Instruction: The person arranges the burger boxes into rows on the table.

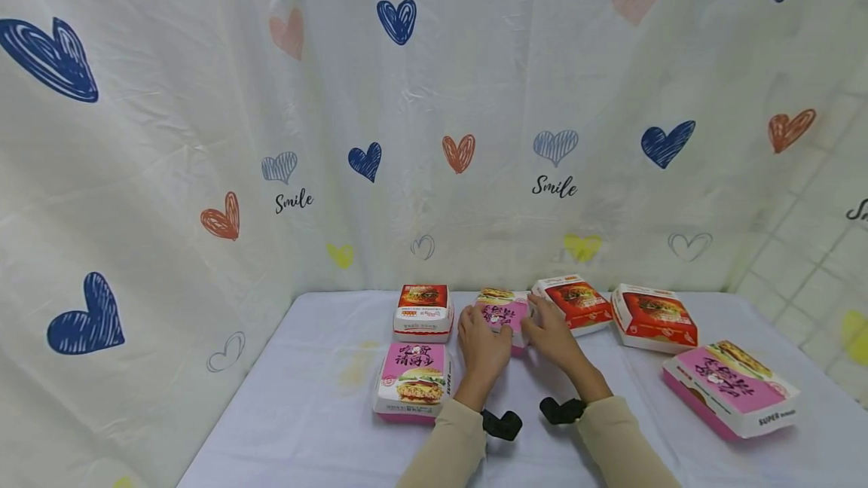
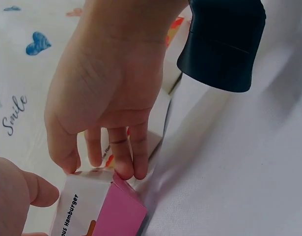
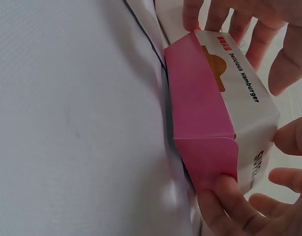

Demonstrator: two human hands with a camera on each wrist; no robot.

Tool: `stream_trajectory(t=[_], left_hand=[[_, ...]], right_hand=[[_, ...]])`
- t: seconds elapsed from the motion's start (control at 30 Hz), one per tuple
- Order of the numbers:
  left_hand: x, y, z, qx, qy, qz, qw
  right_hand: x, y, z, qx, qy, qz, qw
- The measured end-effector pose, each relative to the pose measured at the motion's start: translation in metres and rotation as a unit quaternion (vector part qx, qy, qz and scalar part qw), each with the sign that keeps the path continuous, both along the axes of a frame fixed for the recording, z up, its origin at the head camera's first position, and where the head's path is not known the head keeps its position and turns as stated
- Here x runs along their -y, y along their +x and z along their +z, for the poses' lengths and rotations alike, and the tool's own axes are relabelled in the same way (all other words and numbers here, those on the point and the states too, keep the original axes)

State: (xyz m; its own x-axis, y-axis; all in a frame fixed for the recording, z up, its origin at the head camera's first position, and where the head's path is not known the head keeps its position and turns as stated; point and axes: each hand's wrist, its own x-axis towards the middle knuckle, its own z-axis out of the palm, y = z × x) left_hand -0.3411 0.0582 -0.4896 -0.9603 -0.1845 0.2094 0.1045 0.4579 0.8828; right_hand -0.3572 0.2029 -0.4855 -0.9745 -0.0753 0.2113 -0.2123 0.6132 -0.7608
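A pink and white hamburger box (image 1: 500,313) sits between both hands near the back of the table. My left hand (image 1: 484,345) holds its left side, thumb toward the front and fingers along the side. At the right side, my right hand (image 1: 552,331) grips the box, its thumb near the top edge. The right wrist view shows the box (image 3: 202,93) close up; there the right hand's fingertips (image 3: 227,189) press its pink lower corner. Left of these hands are a red hamburger box (image 1: 423,313) and, in front of it, another pink hamburger box (image 1: 412,384).
Two red hamburger boxes (image 1: 576,303) lie at the back right, side by side. A further pink hamburger box (image 1: 735,390) lies angled nearer the right edge. White cloth covers the table (image 1: 298,413); a heart-printed curtain (image 1: 488,96) hangs behind it.
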Motion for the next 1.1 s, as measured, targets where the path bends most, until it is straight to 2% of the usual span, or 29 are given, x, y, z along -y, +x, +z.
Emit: stream_trajectory(t=[0.3, 0.63, 1.1], left_hand=[[-0.0034, 0.0009, -0.0022, -0.007, -0.018, 0.018, 0.9996], [-0.0041, 0.0012, -0.0011, -0.027, -0.047, 0.049, 0.9973], [-0.0047, 0.0019, -0.0007, -0.039, -0.060, 0.070, 0.9950]], right_hand=[[-0.0031, -0.0032, -0.0030, 0.032, -0.009, 0.024, 0.9992], [-0.0046, -0.0047, -0.0057, 0.038, -0.019, 0.029, 0.9987], [-0.0064, -0.0012, -0.0038, 0.077, -0.030, 0.014, 0.9964]])
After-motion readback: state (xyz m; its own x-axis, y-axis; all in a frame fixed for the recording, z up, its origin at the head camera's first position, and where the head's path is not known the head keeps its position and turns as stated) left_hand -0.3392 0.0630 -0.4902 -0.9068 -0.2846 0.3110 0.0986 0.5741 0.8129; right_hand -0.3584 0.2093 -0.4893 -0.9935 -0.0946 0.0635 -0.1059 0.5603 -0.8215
